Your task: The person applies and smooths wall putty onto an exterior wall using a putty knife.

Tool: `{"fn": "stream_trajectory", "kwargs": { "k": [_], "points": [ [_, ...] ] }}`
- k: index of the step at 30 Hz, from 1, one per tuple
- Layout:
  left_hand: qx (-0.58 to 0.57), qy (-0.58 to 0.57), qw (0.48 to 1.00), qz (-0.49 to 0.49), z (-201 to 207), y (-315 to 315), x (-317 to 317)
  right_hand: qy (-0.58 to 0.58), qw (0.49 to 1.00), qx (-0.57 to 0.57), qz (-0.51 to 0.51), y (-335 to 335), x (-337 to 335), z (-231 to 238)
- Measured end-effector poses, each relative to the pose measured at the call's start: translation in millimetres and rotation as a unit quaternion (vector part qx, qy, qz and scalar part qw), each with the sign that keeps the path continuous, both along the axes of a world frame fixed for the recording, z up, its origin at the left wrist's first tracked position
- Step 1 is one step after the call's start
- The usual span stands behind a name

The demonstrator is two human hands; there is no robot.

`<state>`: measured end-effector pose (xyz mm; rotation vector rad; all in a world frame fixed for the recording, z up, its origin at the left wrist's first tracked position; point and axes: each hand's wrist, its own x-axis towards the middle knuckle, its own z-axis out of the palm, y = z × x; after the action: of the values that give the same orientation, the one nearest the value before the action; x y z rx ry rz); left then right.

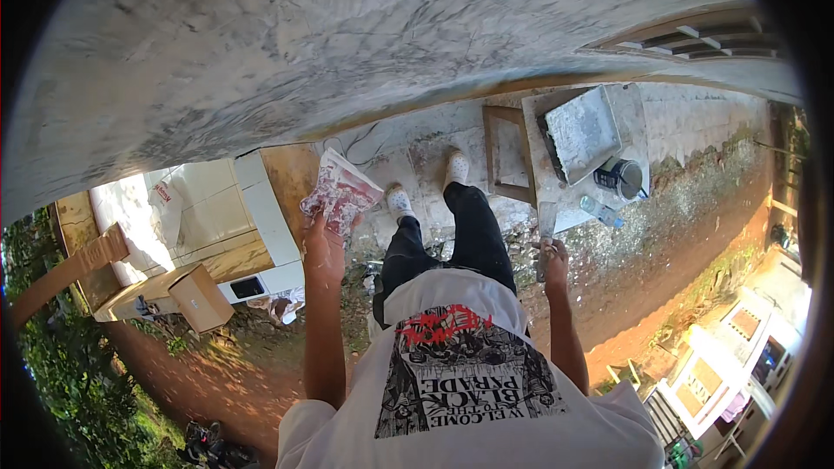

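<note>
My left hand (325,239) is closed round the near end of a flat, flared reddish pan-like piece (349,189) smeared with white paste; its exact kind is unclear. Its wide edge points toward the wall. In my right hand (553,262) is a scraper (546,222), gripped by the handle, its blade pointing away from me toward the table. Both arms hang apart at either side of my white shirt. The grey plastered wall (347,43), streaked with darker patches, rises in front of me.
Right of my feet stands a wooden table (632,117) bearing a paste-smeared tray (584,135), a dark tub (619,176) and a clear bottle (601,210). On the left are a tiled ledge (217,200), a phone (247,287) and a cardboard box (200,298). A barred window (695,35) sits upper right.
</note>
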<state>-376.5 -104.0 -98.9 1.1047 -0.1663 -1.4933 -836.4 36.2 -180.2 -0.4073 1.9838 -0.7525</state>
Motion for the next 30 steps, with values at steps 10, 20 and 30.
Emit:
{"fn": "stream_trajectory", "kwargs": {
  "k": [10,20,30],
  "points": [
    [0.137,-0.117,0.97,-0.165,-48.5,-41.1,-199.0,-0.044,0.995,-0.072,-0.053,-26.7,-170.1,-67.5],
    [0.113,-0.215,0.917,-0.317,-227.1,-140.5,-431.6,0.076,0.985,0.035,0.153,-112.0,-347.5,-156.5],
    [0.019,-0.253,0.885,-0.39,-315.1,-229.4,-495.6,0.132,0.952,0.064,0.269,-173.9,-348.7,-261.8]
  ]
}}
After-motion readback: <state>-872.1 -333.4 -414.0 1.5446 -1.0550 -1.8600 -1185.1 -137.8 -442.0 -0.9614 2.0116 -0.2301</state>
